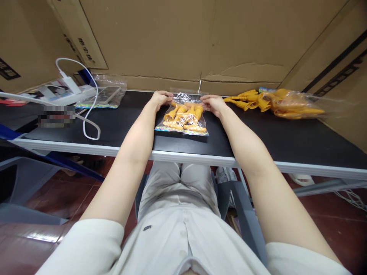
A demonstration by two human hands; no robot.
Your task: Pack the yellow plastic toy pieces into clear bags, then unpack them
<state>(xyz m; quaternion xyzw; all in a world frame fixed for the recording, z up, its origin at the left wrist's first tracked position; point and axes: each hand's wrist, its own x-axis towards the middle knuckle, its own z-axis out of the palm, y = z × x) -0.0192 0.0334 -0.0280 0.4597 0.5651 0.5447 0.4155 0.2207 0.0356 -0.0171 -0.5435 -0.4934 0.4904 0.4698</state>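
A transparent plastic bag (pixel 177 107) lies on the black tabletop in front of me, with a colourful strip along its near edge. Inside it are several yellow-orange plastic pieces (pixel 187 118) with flared, hollow ends, like small trumpets; their exact kind is not plain. My left hand (pixel 162 98) pinches the bag's far left corner. At the far right corner, my right hand (pixel 212 104) has its fingers closed on the plastic too, some of them hidden behind the hand.
To the right lie loose yellow pieces (pixel 248 100) and another filled bag (pixel 298 103). On the left are a white power strip (pixel 76 95) with a looping white cable (pixel 98 91) and a flat transparent bag (pixel 114 100). Cardboard walls (pixel 160 38) stand behind the table.
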